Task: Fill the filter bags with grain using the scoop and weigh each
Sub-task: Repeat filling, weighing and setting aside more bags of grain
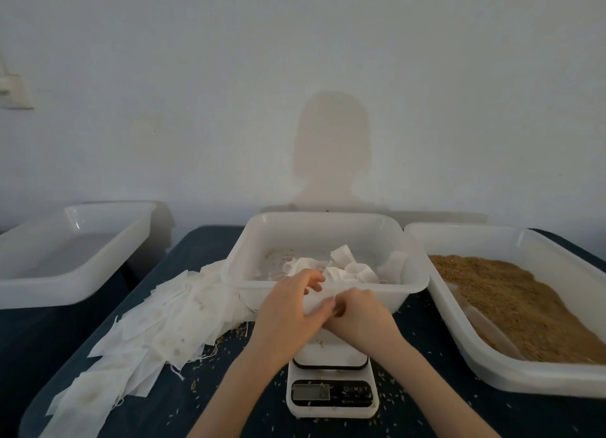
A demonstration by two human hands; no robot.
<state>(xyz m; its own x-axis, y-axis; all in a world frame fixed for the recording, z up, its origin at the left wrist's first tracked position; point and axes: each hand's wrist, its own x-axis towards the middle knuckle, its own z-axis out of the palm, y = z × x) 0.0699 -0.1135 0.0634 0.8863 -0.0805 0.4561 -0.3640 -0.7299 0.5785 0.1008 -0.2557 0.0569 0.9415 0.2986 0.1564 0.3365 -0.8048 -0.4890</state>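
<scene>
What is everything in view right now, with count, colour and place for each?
Filter bag: one, white, held in both hands above the scale.
Scale: one, white with black panel, front centre.
Middle tub: one, translucent white, behind the scale, holding white bags.
Grain tub: one, translucent white, right, holding brown grain.
Scoop: one, clear, lying in the grain.
Left tub: one, translucent white, far left.
Flat bags: a pile, white, left of the scale.
Tablecloth: one, dark blue.
Left hand: grips the bag.
Right hand: pinches the bag.
</scene>
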